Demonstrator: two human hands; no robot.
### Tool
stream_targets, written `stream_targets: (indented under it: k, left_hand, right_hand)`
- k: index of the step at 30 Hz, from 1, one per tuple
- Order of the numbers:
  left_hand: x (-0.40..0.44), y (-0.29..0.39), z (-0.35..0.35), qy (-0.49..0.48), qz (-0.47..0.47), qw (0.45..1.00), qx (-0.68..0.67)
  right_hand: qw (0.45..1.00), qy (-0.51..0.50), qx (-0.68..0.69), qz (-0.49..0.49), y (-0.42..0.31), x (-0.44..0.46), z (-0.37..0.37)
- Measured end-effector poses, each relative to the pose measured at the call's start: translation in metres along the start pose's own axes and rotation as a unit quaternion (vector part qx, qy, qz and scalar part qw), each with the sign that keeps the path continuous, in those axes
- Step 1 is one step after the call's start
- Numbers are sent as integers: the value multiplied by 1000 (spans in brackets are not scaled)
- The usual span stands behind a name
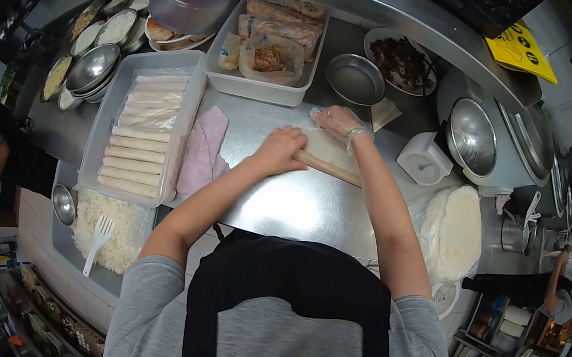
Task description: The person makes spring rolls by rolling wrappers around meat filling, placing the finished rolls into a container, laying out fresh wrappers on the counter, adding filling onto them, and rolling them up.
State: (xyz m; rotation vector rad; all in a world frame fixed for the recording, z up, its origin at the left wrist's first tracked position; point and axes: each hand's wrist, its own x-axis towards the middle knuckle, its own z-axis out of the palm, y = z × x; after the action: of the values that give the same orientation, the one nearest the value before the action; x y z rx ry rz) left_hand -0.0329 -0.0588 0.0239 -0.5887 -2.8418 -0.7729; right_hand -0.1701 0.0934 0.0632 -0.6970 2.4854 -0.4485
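Two hands, head view: left hand point(281, 151) grasps one end of the roll point(330, 168); gloved right hand point(340, 122) by the pale sheet point(326, 145), its grip impossible to tell.
Roll: mid-frame, on the desk point(282, 207).
Handling: light, even pressure and a flat sheet probably serve best.

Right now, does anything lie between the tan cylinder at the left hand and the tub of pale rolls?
Yes: the pink cloth lies on the counter beside the tub, between it and the left hand at one end of the tan cylinder.
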Motion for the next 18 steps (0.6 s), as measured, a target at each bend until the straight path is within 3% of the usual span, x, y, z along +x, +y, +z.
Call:
stream_targets:
  k: [6,18]
  left_hand:
    - [-13,-19,-4,-27,22,999,-31]
    - [9,7,-6,-87,4,993,-74]
  right_hand:
    - [1000,-1,18,0,3,0,1]
    - [999,15,30,-13,6,0,3]
